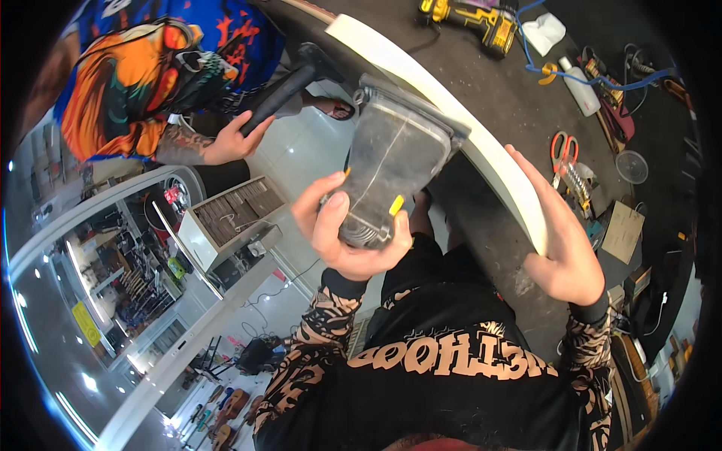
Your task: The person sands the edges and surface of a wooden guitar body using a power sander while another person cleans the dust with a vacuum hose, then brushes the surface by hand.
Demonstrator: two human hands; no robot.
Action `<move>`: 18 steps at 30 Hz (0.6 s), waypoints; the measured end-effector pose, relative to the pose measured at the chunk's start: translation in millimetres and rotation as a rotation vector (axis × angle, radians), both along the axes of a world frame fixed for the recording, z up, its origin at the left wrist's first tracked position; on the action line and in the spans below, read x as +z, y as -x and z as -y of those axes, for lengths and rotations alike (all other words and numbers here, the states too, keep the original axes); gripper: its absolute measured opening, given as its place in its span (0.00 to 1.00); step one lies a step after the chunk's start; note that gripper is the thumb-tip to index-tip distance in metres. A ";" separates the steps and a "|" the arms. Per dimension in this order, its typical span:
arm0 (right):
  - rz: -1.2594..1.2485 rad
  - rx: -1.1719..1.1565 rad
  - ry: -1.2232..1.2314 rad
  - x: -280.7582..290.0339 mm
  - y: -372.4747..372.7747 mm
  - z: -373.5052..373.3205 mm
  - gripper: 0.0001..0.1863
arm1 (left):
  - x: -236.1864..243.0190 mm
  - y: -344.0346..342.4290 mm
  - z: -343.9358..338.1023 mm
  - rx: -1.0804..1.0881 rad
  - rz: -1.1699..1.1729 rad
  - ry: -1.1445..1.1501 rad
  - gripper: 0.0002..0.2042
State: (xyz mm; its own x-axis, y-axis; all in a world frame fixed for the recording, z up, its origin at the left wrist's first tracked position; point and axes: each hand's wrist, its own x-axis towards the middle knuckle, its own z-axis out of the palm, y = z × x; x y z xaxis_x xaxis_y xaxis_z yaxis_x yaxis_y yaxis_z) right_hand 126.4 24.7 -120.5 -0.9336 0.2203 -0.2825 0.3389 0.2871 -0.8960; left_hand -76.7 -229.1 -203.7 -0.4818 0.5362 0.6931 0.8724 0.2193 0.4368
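My left hand (350, 233) is wrapped round the near end of a scuffed, translucent grey plastic case (398, 146) with yellow tabs. The wide far end of the case lies against the inner side of a long, curved cream-white strip (429, 79); whether they touch I cannot tell. At the strip's near end is my right hand (564, 240), its straight fingers along the outer side and its thumb on the other, gripping the strip. To the far left a co-worker's hand (235, 140) holds a black hammer-shaped tool (289, 83) by its handle.
A dark workbench (504, 98) carries a yellow and black power drill (481, 22), a white bottle (579, 86), red-handled scissors (560, 154), a blue cord (538, 68) and a round clear lid (632, 167). Left of me stands a slatted box (237, 218) near a glass partition.
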 end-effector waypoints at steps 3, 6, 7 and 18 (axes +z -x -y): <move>-0.080 -0.013 -0.007 7.9 -22.9 8.6 0.60 | 40.4 -44.9 40.9 0.053 0.083 -0.004 0.43; -0.105 -0.063 0.018 23.8 -42.2 19.5 0.56 | 82.7 -92.1 96.8 0.126 0.130 0.030 0.43; -0.132 -0.045 0.002 24.2 -49.1 24.1 0.56 | 91.8 -110.2 117.9 0.162 0.201 0.082 0.43; -0.095 -0.209 -0.256 32.0 -102.6 94.1 0.43 | 113.1 -210.6 334.6 0.234 0.353 0.184 0.38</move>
State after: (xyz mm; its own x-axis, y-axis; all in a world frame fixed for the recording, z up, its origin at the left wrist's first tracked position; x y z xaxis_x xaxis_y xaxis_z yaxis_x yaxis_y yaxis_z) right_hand 229.0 -69.4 -88.5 -0.8804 0.4618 -0.1073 0.3325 0.4401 -0.8341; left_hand 133.9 -563.7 -90.6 -0.7937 0.4838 0.3687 0.5954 0.4939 0.6337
